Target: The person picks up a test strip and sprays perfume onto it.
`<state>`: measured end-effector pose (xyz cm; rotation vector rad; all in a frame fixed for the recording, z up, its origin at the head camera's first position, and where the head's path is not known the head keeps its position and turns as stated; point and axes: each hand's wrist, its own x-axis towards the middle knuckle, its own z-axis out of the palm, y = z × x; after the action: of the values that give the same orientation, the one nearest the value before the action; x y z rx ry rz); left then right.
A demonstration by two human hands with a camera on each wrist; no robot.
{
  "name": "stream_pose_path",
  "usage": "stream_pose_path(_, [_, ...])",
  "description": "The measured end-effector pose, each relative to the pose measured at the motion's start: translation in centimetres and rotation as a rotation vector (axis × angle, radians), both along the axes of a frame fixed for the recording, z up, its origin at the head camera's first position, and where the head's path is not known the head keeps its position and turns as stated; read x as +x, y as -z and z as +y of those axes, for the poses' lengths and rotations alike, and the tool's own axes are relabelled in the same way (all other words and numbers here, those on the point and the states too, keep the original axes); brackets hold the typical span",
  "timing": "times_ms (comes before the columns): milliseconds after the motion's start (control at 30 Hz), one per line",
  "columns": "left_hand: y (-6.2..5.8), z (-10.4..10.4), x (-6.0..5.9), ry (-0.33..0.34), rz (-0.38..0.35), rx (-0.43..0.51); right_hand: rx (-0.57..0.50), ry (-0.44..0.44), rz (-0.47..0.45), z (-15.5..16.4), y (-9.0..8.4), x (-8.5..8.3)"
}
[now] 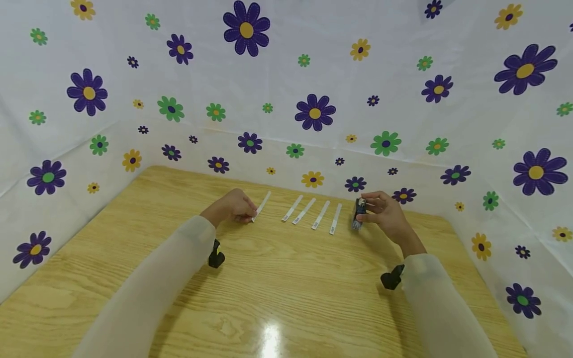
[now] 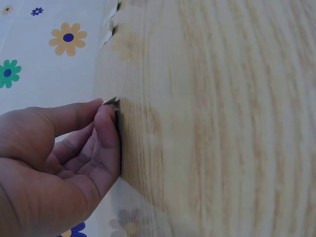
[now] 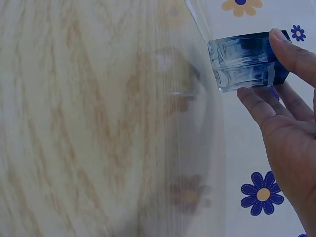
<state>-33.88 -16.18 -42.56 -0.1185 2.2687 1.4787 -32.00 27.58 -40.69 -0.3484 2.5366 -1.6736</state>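
Observation:
My left hand [image 1: 239, 205] is at the far left of the table. Between thumb and fingertip it pinches the near end of a white paper strip [image 1: 263, 203]; in the left wrist view only a small tip of this strip [image 2: 110, 100] shows past the fingers. My right hand [image 1: 386, 219] grips a blue-tinted glass perfume bottle [image 1: 357, 214] with a silvery top. In the right wrist view the bottle's [image 3: 242, 61] thick clear base points away from the fingers, above the table. Several more white strips [image 1: 304, 211] with small printed ends lie in a row between the hands.
A wood-grain table [image 1: 268, 278] spreads under both arms. White cloth [image 1: 277, 74] printed with flowers rises behind it and at both sides. Black wrist cameras hang below each sleeve, the left camera [image 1: 216, 256] and the right camera [image 1: 392, 278] close over the table.

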Motion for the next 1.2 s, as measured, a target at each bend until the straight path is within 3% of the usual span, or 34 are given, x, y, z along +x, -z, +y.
stream_pose_path(633, [-0.5, 0.2, 0.0, 0.004, 0.012, -0.067, -0.077, 0.031, -0.028, 0.7, 1.1, 0.3])
stream_pose_path(933, [0.2, -0.3, -0.4, 0.015, 0.047, -0.068, -0.107, 0.005, -0.037, 1.3, 1.2, 0.4])
stream_pose_path(1067, [0.1, -0.5, 0.1, 0.046, 0.135, -0.164, -0.091, -0.029, -0.027, 1.7, 1.0, 0.6])
stream_pose_path(1200, [-0.7, -0.7, 1.3, 0.088, 0.292, -0.274, -0.001, -0.046, 0.007, 2.0, 0.3, 1.2])
